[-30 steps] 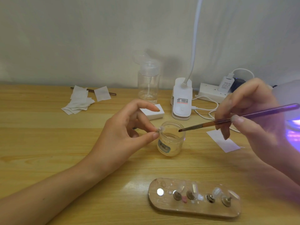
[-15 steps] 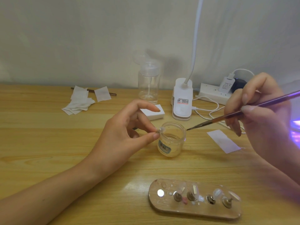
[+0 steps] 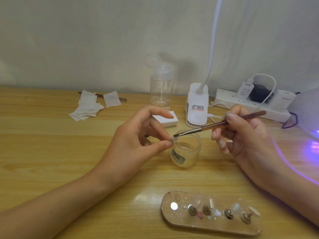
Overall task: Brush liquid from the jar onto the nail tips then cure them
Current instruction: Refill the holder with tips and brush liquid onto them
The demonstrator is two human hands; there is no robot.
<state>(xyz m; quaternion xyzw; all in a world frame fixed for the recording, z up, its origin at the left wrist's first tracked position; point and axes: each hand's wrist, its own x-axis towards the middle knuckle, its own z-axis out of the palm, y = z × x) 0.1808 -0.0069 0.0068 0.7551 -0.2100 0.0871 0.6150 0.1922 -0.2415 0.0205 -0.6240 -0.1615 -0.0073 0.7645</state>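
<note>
A small clear jar (image 3: 187, 152) with a label stands open on the wooden table, liquid in its bottom. My left hand (image 3: 138, 140) pinches a clear nail tip (image 3: 172, 138) between thumb and middle finger at the jar's left rim. My right hand (image 3: 245, 135) grips a brown brush (image 3: 219, 125); its dark bristles point left and sit just above the nail tip, over the jar's mouth. A clear oval holder (image 3: 212, 213) with several nail tips on stands lies near the front edge. The curing lamp (image 3: 309, 114) glows purple at the far right.
At the back stand a clear pump bottle (image 3: 161, 88), a white clip lamp base (image 3: 196, 106) and a power strip (image 3: 250, 104) with plugs and cables. White wipes (image 3: 89, 106) and a brown stick lie back left. A small white block (image 3: 165, 120) sits behind my left hand.
My right hand has swung the brush leftward; its tip went from right of the jar to above the pinched nail tip. My left hand has stayed put.
</note>
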